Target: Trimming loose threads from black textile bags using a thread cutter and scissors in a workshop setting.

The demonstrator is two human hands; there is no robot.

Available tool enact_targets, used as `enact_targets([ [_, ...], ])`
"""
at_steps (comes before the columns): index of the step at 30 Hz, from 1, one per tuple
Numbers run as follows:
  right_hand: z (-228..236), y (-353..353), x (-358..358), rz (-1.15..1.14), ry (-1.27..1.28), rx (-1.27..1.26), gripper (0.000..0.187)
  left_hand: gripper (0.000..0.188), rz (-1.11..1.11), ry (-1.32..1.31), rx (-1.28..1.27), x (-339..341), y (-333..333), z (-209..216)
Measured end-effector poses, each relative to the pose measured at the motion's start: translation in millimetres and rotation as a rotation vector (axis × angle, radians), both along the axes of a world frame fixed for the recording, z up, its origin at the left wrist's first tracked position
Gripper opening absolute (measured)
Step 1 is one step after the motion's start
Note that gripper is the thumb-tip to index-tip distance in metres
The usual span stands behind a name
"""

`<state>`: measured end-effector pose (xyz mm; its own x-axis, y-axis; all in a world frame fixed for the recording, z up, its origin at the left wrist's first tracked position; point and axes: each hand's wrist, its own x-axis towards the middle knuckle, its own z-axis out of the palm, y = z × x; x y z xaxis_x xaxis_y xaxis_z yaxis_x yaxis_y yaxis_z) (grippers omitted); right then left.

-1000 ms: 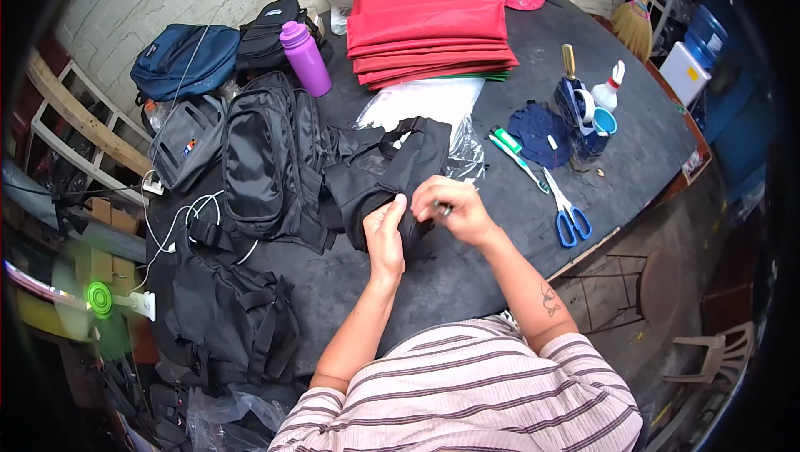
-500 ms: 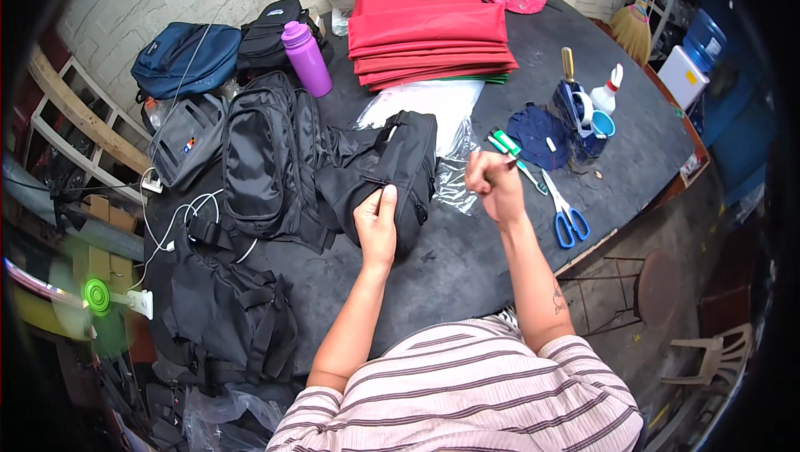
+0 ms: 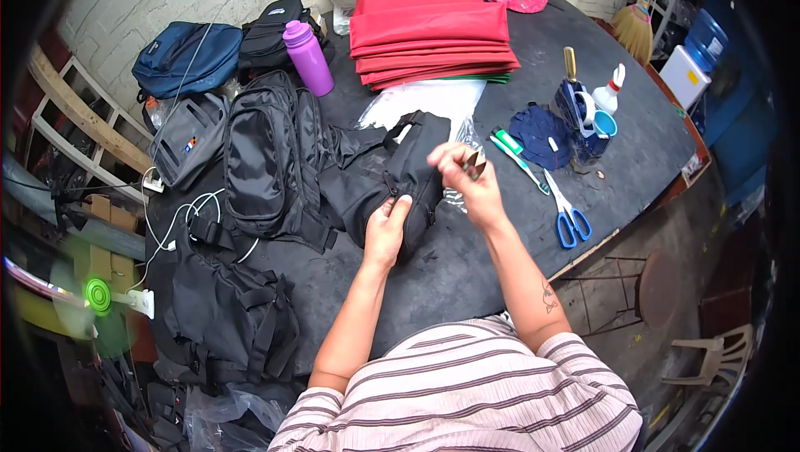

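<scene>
Creased, boxy black fabric bag in left hand

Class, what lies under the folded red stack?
Under the red stack, a green layer shows at lower right; white plastic meets the front edge. How far either extends underneath is hidden.

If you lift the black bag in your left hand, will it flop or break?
The black bag would probably flop, because its cloth looks creased and loose near your left hand. It likely wouldn't break, since it looks soft.
</scene>
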<state>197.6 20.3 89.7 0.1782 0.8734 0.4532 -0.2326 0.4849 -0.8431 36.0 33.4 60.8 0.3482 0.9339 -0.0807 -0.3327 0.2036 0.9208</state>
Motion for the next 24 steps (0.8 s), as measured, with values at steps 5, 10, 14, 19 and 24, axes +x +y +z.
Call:
enact_targets([
  [5,-13.3,13.4,19.1,-0.077,-0.318,-0.171,0.023,0.040,-0.291,0.663,0.238,-19.9,-1.0,49.8],
  [10,-11.1,13.7,15.3,-0.101,-0.329,-0.227,0.027,0.018,0.240,0.864,0.866,-27.3,-40.7,103.9],
  [14,-11.1,21.8,7.0,-0.076,-0.278,-0.213,0.028,0.025,0.103,0.836,1.062,-0.3,-27.3,89.6],
  [19,-11.2,6.0,9.3,-0.239,-0.356,-0.136,0.039,0.008,0.223,0.931,1.115,14.2,-8.1,56.1],
  [24,7.6,-33.0,11.9,-0.438,-0.669,-0.230,0.036,0.007,0.349,0.912,1.048,10.7,-0.9,44.8],
])
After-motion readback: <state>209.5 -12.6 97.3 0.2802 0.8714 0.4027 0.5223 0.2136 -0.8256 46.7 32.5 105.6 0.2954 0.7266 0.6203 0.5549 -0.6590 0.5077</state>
